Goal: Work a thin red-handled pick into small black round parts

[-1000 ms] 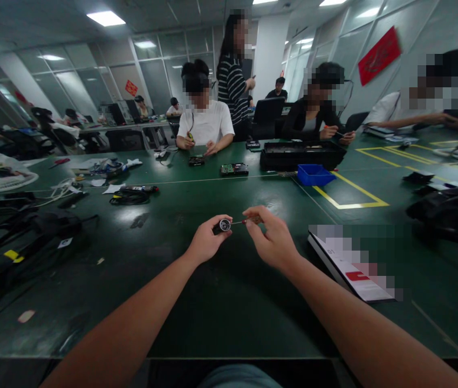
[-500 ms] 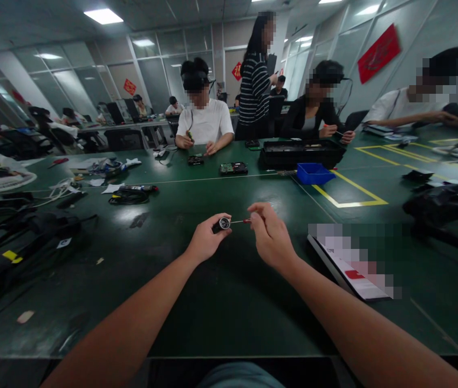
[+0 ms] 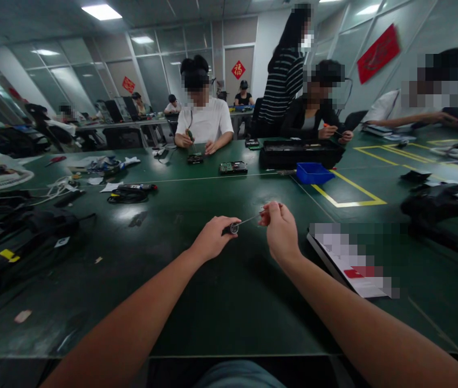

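My left hand is closed around a small black cylinder with a round, silvery end facing me. A thin screwdriver reaches from my right hand to the cylinder's upper edge. Only its metal shaft shows clearly; my right fingers, bent together, cover most of the handle. Whether the tip sits in the cylinder or just touches it, I cannot tell. Both hands are raised over the green table.
Right of my forearm lies a white box or booklet, partly blurred. A blue bin and a long black tray stand farther back. Coiled black cable lies left. Co-workers sit across, one near a hard drive.
Both hands have shifted right, and the right wrist has turned. The screwdriver now slants upward toward my right hand instead of lying nearly level. A standing person behind has moved right.
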Available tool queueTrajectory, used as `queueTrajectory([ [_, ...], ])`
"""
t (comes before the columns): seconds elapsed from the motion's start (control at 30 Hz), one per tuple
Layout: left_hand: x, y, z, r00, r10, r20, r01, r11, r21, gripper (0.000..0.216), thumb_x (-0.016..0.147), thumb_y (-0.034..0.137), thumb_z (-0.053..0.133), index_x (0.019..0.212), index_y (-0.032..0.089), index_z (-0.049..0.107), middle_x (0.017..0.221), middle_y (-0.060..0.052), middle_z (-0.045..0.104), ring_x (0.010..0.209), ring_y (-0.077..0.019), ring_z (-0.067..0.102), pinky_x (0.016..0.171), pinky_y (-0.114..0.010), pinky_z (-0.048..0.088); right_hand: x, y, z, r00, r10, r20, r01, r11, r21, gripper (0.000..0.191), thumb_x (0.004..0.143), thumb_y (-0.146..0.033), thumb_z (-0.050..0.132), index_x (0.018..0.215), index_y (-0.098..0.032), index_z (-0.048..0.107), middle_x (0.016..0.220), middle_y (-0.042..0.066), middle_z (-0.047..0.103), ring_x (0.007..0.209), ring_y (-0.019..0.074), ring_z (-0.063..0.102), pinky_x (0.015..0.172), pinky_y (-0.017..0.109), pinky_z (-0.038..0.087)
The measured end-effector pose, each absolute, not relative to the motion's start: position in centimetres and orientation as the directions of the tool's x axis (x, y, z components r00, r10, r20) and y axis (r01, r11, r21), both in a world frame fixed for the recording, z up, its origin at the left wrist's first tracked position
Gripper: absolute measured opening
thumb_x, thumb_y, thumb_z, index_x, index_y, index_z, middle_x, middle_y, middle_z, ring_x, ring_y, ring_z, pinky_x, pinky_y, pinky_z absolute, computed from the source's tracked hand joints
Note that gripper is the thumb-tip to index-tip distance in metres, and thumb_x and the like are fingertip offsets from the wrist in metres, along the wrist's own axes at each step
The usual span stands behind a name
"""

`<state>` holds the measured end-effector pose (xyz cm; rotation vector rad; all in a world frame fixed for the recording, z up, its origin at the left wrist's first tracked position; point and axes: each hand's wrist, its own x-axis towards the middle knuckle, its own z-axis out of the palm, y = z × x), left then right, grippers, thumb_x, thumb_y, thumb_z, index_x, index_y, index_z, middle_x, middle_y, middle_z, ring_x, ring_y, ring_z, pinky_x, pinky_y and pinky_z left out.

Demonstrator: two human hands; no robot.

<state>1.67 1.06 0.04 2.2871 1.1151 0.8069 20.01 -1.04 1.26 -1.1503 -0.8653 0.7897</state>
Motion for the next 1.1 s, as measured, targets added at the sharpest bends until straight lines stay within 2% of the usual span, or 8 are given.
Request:
queueTrajectory([
  [0.1, 1.9, 1.0, -0.1, 0.49, 0.822, 0.289, 0.538, -0.546, 0.642, 0.034, 0.088, 0.017, 0.068, 0.122, 0.023, 0.067, 0.117, -0.005, 0.069, 0.108, -0.0233, 0.061, 0.099, -0.041, 0.046, 20.2, -1.6, 1.6, 0.441, 0.824, 0.355, 0.195, 0.299, -0.934, 0.029, 0.098, -0.046, 0.047, 0.086, -0.022, 0.06, 0.073, 0.0, 0.062, 0.066, 0.0168, 0.058, 0.065, 0.033, 0.047],
  [0.2, 1.9, 1.0, -0.2, 0.454, 0.833, 0.318, 0.513, -0.536, 0.671, 0.036, 0.087, 0.019, 0.07, 0.123, 0.024, 0.067, 0.116, -0.005, 0.069, 0.109, -0.0237, 0.062, 0.099, -0.041, 0.046, 20.2, -2.1, 1.9, 0.375, 0.813, 0.445, 0.32, 0.337, -0.885, 0.027, 0.1, -0.042, 0.043, 0.09, -0.022, 0.059, 0.075, 0.001, 0.063, 0.069, 0.0176, 0.059, 0.068, 0.034, 0.046],
  [0.43, 1.8, 0.6, -0.2, 0.393, 0.86, 0.324, 0.485, -0.494, 0.722, 0.043, 0.084, 0.019, 0.074, 0.126, 0.024, 0.065, 0.123, -0.006, 0.069, 0.116, -0.025, 0.062, 0.104, -0.042, 0.046, 20.1, -2.4, 2.1, 0.285, 0.834, 0.472, 0.387, 0.35, -0.853, 0.026, 0.101, -0.041, 0.043, 0.093, -0.022, 0.059, 0.076, 0.002, 0.066, 0.07, 0.0186, 0.062, 0.067, 0.033, 0.046],
  [0.6, 1.5, 0.4, -0.1, 0.334, 0.879, 0.34, 0.465, -0.467, 0.752, 0.035, 0.085, 0.02, 0.074, 0.119, 0.021, 0.068, 0.118, -0.006, 0.071, 0.111, -0.0241, 0.065, 0.102, -0.04, 0.048, 19.9, -2.9, 2.4, 0.196, 0.813, 0.549, 0.421, 0.435, -0.796, 0.025, 0.101, -0.041, 0.047, 0.097, -0.022, 0.062, 0.08, 0.003, 0.071, 0.074, 0.0185, 0.067, 0.07, 0.032, 0.049],
  [0.77, 1.1, 0.5, -0.4, 0.337, 0.871, 0.358, 0.448, -0.483, 0.753, 0.035, 0.084, 0.021, 0.075, 0.119, 0.021, 0.068, 0.119, -0.006, 0.071, 0.113, -0.0239, 0.065, 0.104, -0.04, 0.047, 20.0, -3.2, 2.9, 0.141, 0.811, 0.568, 0.552, 0.412, -0.725, 0.028, 0.093, -0.047, 0.061, 0.08, -0.022, 0.064, 0.067, 0.001, 0.068, 0.062, 0.0177, 0.064, 0.063, 0.031, 0.045],
  [0.93, 1.1, 0.4, -0.3, 0.339, 0.873, 0.35, 0.47, -0.48, 0.741, 0.034, 0.085, 0.02, 0.074, 0.119, 0.022, 0.069, 0.12, -0.005, 0.071, 0.115, -0.0242, 0.064, 0.104, -0.04, 0.047, 20.1, -3.1, 2.8, 0.06, 0.797, 0.601, 0.48, 0.505, -0.717, 0.016, 0.097, -0.034, 0.051, 0.103, -0.023, 0.061, 0.085, 0.003, 0.072, 0.078, 0.0197, 0.068, 0.073, 0.033, 0.049],
  [1.1, 1.1, 0.5, -0.5, 0.359, 0.869, 0.34, 0.479, -0.485, 0.732, 0.034, 0.085, 0.021, 0.074, 0.118, 0.024, 0.07, 0.12, -0.005, 0.071, 0.115, -0.0246, 0.064, 0.104, -0.041, 0.047, 20.2, -3.2, 2.8, 0.056, 0.834, 0.549, 0.512, 0.448, -0.733, 0.027, 0.101, -0.039, 0.044, 0.087, -0.024, 0.061, 0.069, -0.001, 0.062, 0.063, 0.0165, 0.06, 0.063, 0.031, 0.043],
])
